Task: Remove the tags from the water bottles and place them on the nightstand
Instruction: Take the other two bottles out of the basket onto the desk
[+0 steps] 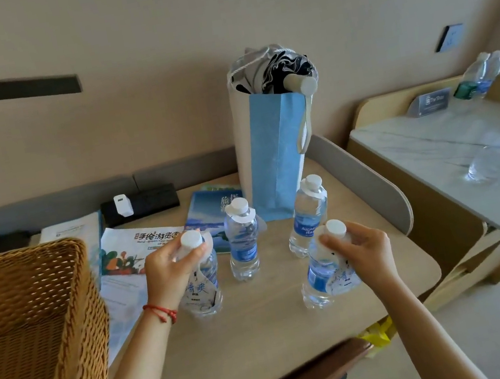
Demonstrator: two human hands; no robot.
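Several clear water bottles with white caps and blue labels stand on a beige table (pixel 265 329). My left hand (pixel 169 269) grips the neck of the front left bottle (pixel 206 299), whose white paper tag (pixel 197 289) hangs down its front. My right hand (pixel 362 248) grips the neck of the front right bottle (pixel 317 274), with its tag (pixel 343 278) dangling below my fingers. Behind them stand a middle bottle (pixel 243 243) and a right bottle (pixel 307 216), each with a tag round the neck.
A blue paper bag (pixel 276 158) holding a folded umbrella stands at the table's back. Brochures (pixel 138 244) and a black power strip (pixel 142 204) lie at the left. A wicker chair back (pixel 29 342) fills the left foreground. A marble-topped unit (pixel 453 148) with two bottles (pixel 478 78) stands to the right.
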